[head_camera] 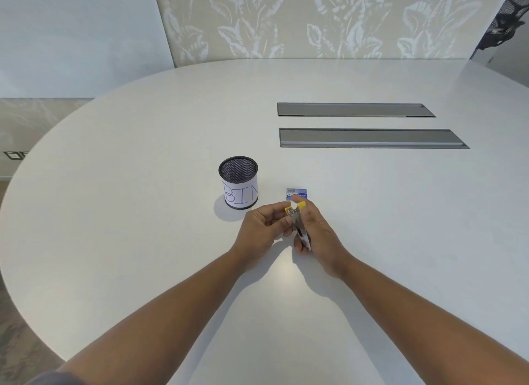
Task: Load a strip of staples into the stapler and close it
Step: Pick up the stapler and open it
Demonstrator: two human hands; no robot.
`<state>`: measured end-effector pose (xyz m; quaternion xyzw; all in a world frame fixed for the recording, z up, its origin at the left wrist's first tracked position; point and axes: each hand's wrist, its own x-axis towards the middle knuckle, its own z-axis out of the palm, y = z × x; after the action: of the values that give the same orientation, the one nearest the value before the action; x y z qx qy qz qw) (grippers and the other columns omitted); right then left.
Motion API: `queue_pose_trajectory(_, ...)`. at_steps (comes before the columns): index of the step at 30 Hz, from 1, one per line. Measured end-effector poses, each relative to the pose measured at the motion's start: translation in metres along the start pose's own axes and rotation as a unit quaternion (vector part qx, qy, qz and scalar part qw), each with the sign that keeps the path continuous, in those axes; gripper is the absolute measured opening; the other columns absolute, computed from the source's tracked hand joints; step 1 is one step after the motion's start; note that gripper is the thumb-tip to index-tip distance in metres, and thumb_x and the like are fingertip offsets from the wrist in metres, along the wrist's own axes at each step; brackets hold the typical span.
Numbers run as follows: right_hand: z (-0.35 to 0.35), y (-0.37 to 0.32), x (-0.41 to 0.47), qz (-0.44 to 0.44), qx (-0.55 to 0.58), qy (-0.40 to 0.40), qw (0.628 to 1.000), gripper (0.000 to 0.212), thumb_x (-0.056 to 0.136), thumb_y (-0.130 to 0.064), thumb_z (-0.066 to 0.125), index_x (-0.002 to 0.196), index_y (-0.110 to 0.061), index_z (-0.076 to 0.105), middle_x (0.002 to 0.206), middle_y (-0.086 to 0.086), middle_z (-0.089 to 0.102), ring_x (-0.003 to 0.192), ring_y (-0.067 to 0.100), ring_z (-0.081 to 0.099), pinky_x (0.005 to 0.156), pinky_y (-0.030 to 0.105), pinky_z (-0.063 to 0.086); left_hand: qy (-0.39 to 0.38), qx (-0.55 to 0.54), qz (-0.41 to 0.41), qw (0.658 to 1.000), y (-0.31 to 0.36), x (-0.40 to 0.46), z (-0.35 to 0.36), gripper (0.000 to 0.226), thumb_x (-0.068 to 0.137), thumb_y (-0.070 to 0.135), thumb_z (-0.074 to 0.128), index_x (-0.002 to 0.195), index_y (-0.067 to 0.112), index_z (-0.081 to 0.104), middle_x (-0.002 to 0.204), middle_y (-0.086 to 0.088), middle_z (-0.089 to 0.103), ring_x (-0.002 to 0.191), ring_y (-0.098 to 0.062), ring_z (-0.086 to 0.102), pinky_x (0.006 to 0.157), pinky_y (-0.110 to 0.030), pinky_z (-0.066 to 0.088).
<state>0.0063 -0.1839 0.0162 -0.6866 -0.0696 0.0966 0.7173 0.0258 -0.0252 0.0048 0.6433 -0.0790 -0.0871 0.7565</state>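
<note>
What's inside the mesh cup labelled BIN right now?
Inside the mesh cup only dark mesh wall shows, with no object visible above its rim. Its bottom is hidden by the near wall and paper label, so small scraps there cannot be ruled out.

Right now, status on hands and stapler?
Left hand and right hand both grip the small yellow-and-metal stapler, open, above the white table. Blue staple box just beyond, black mesh cup left. Nothing in the way.
</note>
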Motion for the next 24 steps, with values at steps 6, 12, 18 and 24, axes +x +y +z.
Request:
queue_pose_trajectory(6, 0.001, 0.019, 0.003, -0.043, -0.071, 0.036, 0.996, 0.05, 0.097, -0.049, 0.055, 0.143, -0.03, 0.045, 0.08, -0.008, 0.061, 0.061, 0.011, 0.053, 0.058, 0.023, 0.046, -0.043, -0.053, -0.057, 0.996, 0.006, -0.001, -0.004, 0.033, 0.097, 0.01, 0.055, 0.127, 0.01, 0.069, 0.101, -0.016, 0.071, 0.097, -0.027, 0.065, 0.103, -0.046, 0.049)
queue_pose_trajectory(12, 0.007, 0.029, 0.007, -0.097, -0.282, 0.14, 0.944, 0.019, 0.09, -0.053, 0.058, 0.1, -0.038, 0.051, 0.074, -0.018, 0.061, 0.066, 0.006, 0.055, 0.06, 0.026, 0.047, -0.045, -0.026, -0.065, 0.996, 0.006, -0.005, -0.004, 0.05, 0.089, 0.049, 0.055, 0.131, 0.023, 0.059, 0.11, 0.007, 0.072, 0.097, -0.01, 0.071, 0.095, -0.031, 0.055)
queue_pose_trajectory(18, 0.013, 0.031, 0.01, -0.111, -0.391, 0.143, 0.902, 0.025, 0.09, -0.059, 0.053, 0.107, -0.04, 0.051, 0.079, -0.017, 0.064, 0.074, 0.003, 0.059, 0.061, 0.025, 0.045, -0.058, 0.05, -0.018, 0.997, 0.004, -0.013, -0.004, 0.041, 0.104, 0.035, 0.036, 0.13, 0.019, 0.062, 0.119, -0.009, 0.072, 0.11, -0.017, 0.068, 0.095, -0.028, 0.053)
queue_pose_trajectory(24, 0.011, 0.033, 0.009, -0.132, -0.393, 0.143, 0.898, 0.022, 0.092, -0.056, 0.05, 0.104, -0.039, 0.055, 0.074, -0.009, 0.06, 0.07, 0.01, 0.057, 0.062, 0.033, 0.048, -0.027, 0.052, -0.046, 0.997, 0.005, -0.009, -0.003, 0.037, 0.109, 0.02, 0.035, 0.115, 0.025, 0.071, 0.091, 0.002, 0.077, 0.093, -0.013, 0.072, 0.083, -0.022, 0.053)
